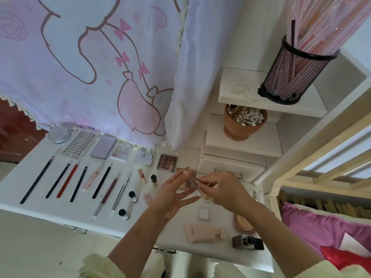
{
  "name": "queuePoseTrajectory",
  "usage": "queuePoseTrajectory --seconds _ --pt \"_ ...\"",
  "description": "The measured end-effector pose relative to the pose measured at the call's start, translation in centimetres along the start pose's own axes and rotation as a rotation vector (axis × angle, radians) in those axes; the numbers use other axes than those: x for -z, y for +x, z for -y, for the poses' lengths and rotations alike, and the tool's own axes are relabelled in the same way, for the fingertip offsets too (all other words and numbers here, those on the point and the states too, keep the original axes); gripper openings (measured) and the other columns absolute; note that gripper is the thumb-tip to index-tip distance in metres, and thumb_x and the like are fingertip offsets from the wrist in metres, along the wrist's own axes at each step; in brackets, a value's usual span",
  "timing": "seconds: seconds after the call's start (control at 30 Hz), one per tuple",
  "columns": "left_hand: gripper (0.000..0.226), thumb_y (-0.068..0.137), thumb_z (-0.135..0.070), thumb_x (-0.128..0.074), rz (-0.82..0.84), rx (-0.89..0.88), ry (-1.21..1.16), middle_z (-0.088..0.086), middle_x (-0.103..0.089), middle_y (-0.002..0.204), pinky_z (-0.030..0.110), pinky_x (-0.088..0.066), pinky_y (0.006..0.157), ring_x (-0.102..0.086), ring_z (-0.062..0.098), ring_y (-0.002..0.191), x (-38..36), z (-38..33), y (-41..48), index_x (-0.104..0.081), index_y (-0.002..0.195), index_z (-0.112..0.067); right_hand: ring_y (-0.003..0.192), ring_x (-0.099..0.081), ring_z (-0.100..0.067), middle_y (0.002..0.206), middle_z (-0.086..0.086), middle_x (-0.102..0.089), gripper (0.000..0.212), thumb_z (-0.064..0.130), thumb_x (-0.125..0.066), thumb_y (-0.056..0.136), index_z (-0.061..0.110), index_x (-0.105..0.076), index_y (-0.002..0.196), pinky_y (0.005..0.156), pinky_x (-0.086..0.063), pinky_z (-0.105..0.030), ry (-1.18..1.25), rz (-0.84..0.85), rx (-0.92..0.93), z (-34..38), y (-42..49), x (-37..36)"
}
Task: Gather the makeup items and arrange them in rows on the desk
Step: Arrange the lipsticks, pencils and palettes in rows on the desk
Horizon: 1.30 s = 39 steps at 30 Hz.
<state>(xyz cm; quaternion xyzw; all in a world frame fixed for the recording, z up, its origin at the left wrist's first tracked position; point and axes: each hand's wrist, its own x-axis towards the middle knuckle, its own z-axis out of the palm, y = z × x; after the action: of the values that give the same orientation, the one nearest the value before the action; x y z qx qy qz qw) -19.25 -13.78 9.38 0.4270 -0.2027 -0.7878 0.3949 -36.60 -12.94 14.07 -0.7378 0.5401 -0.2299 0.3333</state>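
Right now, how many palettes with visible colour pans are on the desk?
2: pastel palette right of the purple compact, brown palette further right. The left hand may hide another.

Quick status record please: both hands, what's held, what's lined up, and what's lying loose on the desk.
left hand: open, fingers spread beside the wand
right hand: pinches the wand
back row: flat items from lavender palette to brown eyeshadow palette
front row: pencils and tubes side by side
loose, near right: pink tube, white square pan, peach compact, dark bottle
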Motion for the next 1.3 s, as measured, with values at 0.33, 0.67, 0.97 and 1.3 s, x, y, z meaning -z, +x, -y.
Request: queuePoseTrajectory --seconds 0.33,0.67,0.97,1.3 --pt "0.047 0.079 -0.025 -0.073 0.007 -0.012 0.056 0.014 -0.064 0.124 0.049 -0.05 0.097 -0.063 0.034 0.112 0.0 0.2 0.3 -0.064 0.124 -0.013 0.073 -0.069 -0.022 0.079 0.0 -0.074 0.017 0.023 -0.064 0.085 0.024 -0.077 0.097 0.072 -0.056 -0.045 0.116 -0.002 -0.076 -0.8 0.3 -1.5" --pt "0.049 0.079 -0.022 -0.075 0.033 -0.029 0.05 0.019 -0.062 0.124 0.053 -0.041 0.107 -0.055 0.041 0.12 0.2 0.7 0.5 -0.062 0.123 -0.006 0.072 -0.068 -0.014 0.076 0.002 -0.073 0.023 0.019 -0.067 0.077 0.023 -0.077 0.097 0.074 -0.056 -0.037 0.118 0.01 -0.073 -0.6 0.2 -1.8" --pt "0.046 0.086 -0.021 -0.068 0.095 -0.04 0.013 0.018 -0.062 0.12 0.051 -0.043 0.106 -0.065 0.03 0.108 -0.2 0.5 0.1 -0.058 0.124 0.002 0.083 -0.072 -0.017 0.087 0.002 -0.076 0.029 0.017 -0.067 0.078 0.026 -0.076 0.105 0.08 -0.058 -0.043 0.238 0.028 -0.106 -0.5 0.1 -1.0" --pt "0.031 0.086 -0.029 -0.063 0.084 0.023 -0.058 0.011 -0.067 0.105 0.051 -0.051 0.094 -0.064 0.039 0.102 -0.1 0.7 -0.6 -0.07 0.107 -0.006 0.068 -0.071 -0.015 0.075 0.002 -0.075 0.016 0.019 -0.066 0.085 0.03 -0.077 0.09 0.067 -0.058 -0.036 0.296 -0.054 -0.227 -0.5 0.4 -0.3"
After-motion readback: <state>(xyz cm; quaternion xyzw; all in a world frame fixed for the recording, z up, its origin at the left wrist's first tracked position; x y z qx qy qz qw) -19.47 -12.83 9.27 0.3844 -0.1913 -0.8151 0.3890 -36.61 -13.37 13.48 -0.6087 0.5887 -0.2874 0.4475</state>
